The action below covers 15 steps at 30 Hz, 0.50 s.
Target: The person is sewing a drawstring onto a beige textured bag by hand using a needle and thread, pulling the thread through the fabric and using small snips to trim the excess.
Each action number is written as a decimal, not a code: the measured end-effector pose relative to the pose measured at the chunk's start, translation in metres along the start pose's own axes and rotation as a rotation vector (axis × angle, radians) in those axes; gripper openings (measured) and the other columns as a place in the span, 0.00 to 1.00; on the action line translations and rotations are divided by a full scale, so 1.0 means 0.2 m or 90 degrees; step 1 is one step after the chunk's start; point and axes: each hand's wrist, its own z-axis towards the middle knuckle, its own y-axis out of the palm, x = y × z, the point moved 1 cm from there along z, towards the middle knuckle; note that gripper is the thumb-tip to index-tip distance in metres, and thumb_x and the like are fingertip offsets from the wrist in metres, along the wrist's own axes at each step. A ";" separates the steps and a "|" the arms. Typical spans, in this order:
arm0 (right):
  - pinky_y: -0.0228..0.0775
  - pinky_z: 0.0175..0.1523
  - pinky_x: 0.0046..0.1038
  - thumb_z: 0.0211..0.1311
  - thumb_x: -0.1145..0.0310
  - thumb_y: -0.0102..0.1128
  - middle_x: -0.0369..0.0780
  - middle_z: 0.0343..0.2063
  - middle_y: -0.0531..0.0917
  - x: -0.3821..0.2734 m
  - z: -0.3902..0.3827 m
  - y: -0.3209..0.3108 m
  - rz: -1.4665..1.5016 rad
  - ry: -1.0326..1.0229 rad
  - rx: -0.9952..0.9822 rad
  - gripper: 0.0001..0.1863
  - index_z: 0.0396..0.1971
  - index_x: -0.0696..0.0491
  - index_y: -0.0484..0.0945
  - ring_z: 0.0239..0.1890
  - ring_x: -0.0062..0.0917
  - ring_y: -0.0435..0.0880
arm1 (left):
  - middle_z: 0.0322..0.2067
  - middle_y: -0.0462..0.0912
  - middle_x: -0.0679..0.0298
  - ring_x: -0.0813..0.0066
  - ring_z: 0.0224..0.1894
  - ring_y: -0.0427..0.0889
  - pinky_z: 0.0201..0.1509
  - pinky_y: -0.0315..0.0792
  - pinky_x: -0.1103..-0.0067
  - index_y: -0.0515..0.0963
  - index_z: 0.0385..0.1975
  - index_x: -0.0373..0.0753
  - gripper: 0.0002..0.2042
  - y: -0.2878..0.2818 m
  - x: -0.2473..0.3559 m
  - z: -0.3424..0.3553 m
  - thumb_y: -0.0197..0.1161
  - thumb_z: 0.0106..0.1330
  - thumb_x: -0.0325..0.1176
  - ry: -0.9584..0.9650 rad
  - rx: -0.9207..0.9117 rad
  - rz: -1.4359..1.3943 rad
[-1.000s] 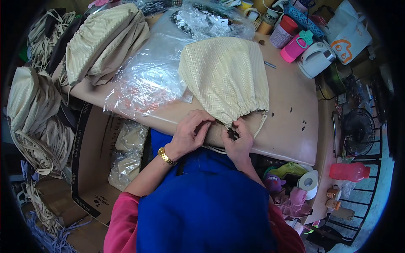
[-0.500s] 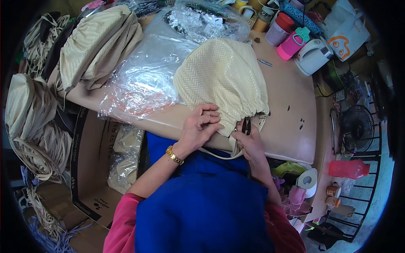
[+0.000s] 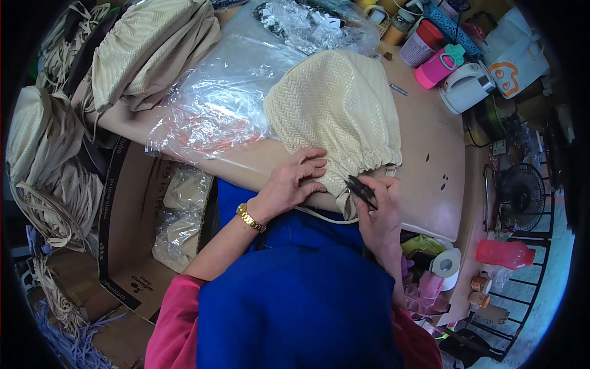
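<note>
A cream drawstring bag (image 3: 338, 104) with a herringbone weave lies on the tan tabletop, its gathered mouth toward me. My left hand (image 3: 299, 178), a gold watch on its wrist, pinches the bag's near left edge with curled fingers. In my right hand (image 3: 382, 209) are small black snips (image 3: 361, 190), their tips pointing up and left at the bag's near corner. A thin cream strap (image 3: 329, 218) loops down from that corner over the table edge. Whether the snips touch the fabric is hard to tell.
Clear plastic bags (image 3: 215, 104) spread left of the bag. More cream bags (image 3: 150, 49) are heaped at the far left. A cardboard box (image 3: 123, 246) with wrapped pieces stands below the table edge. Cups, a pink bottle (image 3: 435, 67) and a white kettle (image 3: 467, 86) sit far right.
My right hand has drawn back from the bag's mouth and turned, bringing the snips to the near corner. My left hand keeps its hold on the bag's edge. The view has shifted slightly.
</note>
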 end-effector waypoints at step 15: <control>0.68 0.36 0.33 0.49 0.72 0.70 0.38 0.33 0.73 -0.09 0.03 0.11 -0.204 -0.169 -0.019 0.16 0.39 0.50 0.75 0.31 0.33 0.78 | 0.64 0.65 0.50 0.62 0.66 0.70 0.67 0.66 0.71 0.76 0.27 0.32 0.04 -0.08 -0.03 -0.01 0.63 0.63 0.20 -0.067 -0.124 -0.259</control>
